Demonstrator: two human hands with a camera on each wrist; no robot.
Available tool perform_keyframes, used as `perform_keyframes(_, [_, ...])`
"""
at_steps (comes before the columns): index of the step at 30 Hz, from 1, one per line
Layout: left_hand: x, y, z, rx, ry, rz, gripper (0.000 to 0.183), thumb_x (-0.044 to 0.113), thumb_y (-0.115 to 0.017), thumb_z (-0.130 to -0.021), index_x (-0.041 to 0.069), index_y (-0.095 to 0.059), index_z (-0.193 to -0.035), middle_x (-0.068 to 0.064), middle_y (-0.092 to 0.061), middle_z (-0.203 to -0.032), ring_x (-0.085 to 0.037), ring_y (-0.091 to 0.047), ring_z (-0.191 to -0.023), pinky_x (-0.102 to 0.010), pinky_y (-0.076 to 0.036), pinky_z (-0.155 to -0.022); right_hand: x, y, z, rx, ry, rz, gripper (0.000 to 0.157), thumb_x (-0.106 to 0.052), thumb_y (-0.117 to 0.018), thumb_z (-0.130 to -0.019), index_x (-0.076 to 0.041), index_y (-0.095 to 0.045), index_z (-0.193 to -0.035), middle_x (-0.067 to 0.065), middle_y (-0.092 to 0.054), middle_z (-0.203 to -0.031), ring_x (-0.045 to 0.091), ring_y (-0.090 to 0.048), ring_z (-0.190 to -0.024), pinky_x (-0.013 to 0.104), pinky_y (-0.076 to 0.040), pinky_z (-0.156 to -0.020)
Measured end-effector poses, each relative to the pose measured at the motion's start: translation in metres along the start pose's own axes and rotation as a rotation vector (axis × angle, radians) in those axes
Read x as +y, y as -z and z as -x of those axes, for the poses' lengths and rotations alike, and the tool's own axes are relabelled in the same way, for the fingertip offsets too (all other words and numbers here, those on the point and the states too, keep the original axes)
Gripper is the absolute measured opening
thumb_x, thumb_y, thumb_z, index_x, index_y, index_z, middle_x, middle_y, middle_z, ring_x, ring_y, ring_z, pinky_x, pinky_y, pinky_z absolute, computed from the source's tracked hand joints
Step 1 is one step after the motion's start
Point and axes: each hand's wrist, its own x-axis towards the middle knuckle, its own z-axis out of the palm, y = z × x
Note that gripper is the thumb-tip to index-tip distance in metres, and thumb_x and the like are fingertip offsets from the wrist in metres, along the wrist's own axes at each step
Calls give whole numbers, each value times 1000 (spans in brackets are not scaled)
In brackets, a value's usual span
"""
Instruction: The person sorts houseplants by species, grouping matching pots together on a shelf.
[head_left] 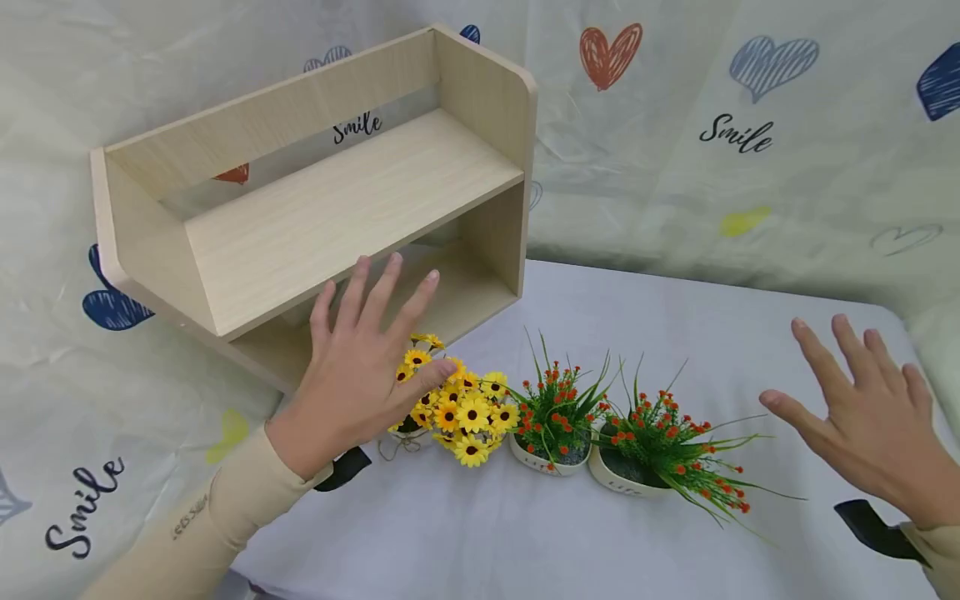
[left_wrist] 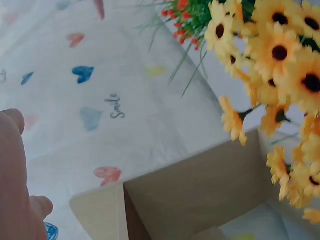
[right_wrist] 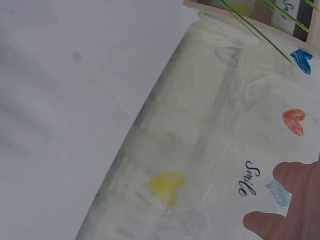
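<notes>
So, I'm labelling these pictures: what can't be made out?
Head: part of the lower shelf compartment, behind the left grip.
Head: part of a pot, behind yellow flowers.
Head: lettering on two white pots, too small.
Left wrist: red flowers, cut off by top edge.
Right wrist: most of the right grip, past right edge.

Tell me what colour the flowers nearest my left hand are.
The flowers are yellow with dark centres, showing sharpest in the head view.

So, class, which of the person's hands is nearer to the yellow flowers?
The left. The left hand, fingers spread, overlaps part of the yellow flowers in the head view; the right hand is well to their right, beyond both red-flowered plants.
</notes>
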Motion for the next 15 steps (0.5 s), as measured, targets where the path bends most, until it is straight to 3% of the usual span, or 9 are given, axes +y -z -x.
perform_keyframes(3, [-5, 7, -2, 76, -6, -7, 82, 81, -25, -97, 38, -13, -166, -12, -14, -176, -42, -6, -163, -72, -8, -121, -1, 3, -6, 19, 14, -6, 90, -58, -53, -101, -23, -4, -168, 27, 6, -172, 54, 10, -158, 76, 12, -121])
perform_keyframes(7, [-14, 13, -2, 254, -44, -6, 81, 79, -25, -98, 31, -26, -164, -17, -26, -171, -45, -16, -161, -73, -12, -119, -4, 3, -13, 34, 52, -56, 88, -52, -56, -102, -23, -7, -168, 26, 6, -173, 54, 6, -159, 77, 10, -120])
perform_keyframes(12, [-28, 21, -5, 543, -59, 0, 71, 68, -41, -101, 21, -43, -155, -19, -41, -161, -44, -28, -156, -70, -15, -117, -11, 5, -32, 27, 66, -147, 82, -43, -53, -105, -17, -7, -168, 28, 3, -172, 66, -8, -151, 85, -3, -111])
perform_keyframes(15, [-38, 27, -5, 671, -37, 5, 66, 58, -53, -98, 18, -47, -150, -19, -46, -157, -43, -31, -154, -68, -16, -115, -13, 10, -45, 21, 61, -181, 80, -42, -49, -107, -11, -7, -167, 34, -1, -170, 70, -15, -146, 88, -10, -101])
